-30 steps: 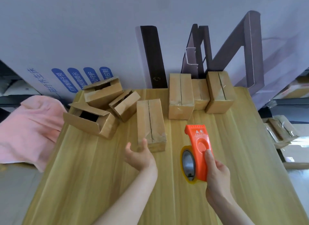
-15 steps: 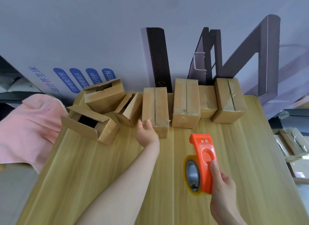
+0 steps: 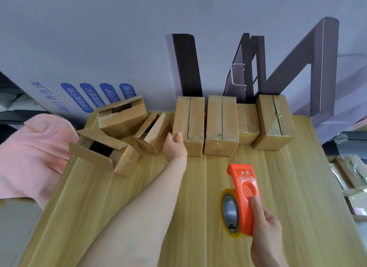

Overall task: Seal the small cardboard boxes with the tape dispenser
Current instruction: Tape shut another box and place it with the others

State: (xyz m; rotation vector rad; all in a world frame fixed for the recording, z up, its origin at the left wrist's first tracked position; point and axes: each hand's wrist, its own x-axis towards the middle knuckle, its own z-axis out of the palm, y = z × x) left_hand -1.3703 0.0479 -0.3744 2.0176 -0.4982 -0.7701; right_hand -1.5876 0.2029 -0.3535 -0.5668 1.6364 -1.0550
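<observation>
L hand (image 3: 174, 146): arm stretched fwd over the table (image 3: 288, 187). Fingers fairly straight, laid against the near-left corner of a taped box (image 3: 188, 125); touching it, not wrapped round it.
R hand (image 3: 266, 227): close to the person, right of centre, grasping the tape dispenser (image 3: 243, 197) w/ thumb along its orange side.
Tape dispenser: orange, toothed end pointing away twd the boxes, tape roll (image 3: 230, 213) on its left side. Well apart from every box. Can't tell if it touches the table.
Taped box: at the table's far edge, seam running front to back, leftmost of the closed row.
Closed row: second box (image 3: 221, 125) just beside it on the right, then a shorter box (image 3: 248, 123) set further back, then the end box (image 3: 273, 121).
Open boxes: three at far left. Back box (image 3: 123, 115); tipped box (image 3: 153, 131) just left of L hand; near box (image 3: 105, 149) w/ flaps out.
Pink cloth (image 3: 29, 151): off the table's left edge.
Behind: white board (image 3: 89, 95) w/ blue labels; dark frame pieces (image 3: 186, 68) against the wall.
</observation>
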